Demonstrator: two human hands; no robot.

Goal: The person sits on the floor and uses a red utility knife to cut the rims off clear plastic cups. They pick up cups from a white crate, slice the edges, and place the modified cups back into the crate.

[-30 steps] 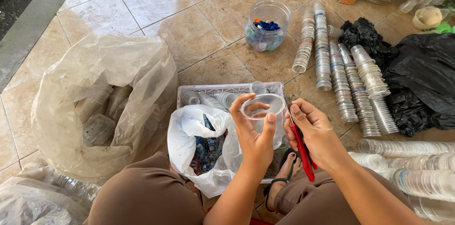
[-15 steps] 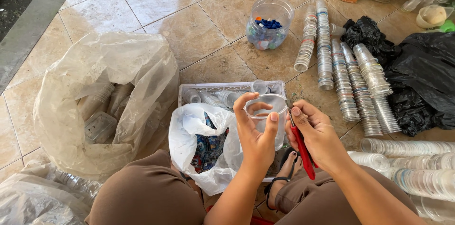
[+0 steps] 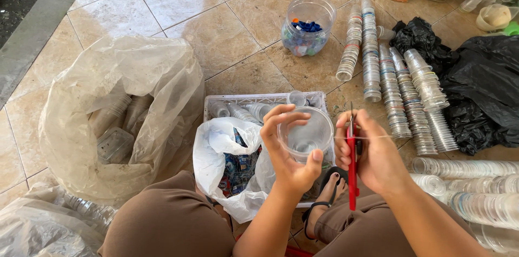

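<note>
My left hand (image 3: 289,154) grips a clear plastic cup (image 3: 307,133), its mouth turned toward me, above a white crate (image 3: 254,98). My right hand (image 3: 373,151) holds a red-handled cutter (image 3: 352,167) upright beside the cup's rim, and a thin clear strip runs from the rim across the fingers. Just below the cup, a small white plastic bag (image 3: 227,165) full of torn coloured labels rests in the crate between my knees.
A big clear bag (image 3: 119,122) of plastic containers stands at left. Rows of stacked clear cups (image 3: 400,94) lie on the tiled floor at right, beside black bags (image 3: 476,89). A clear jar of coloured caps (image 3: 308,27) stands beyond the crate. More stacked cups (image 3: 470,192) lie by my right knee.
My right hand has turned the red cutter upright and drawn slightly away from the cup, pulling a thin strip off the rim. My left hand keeps the cup in about the same place.
</note>
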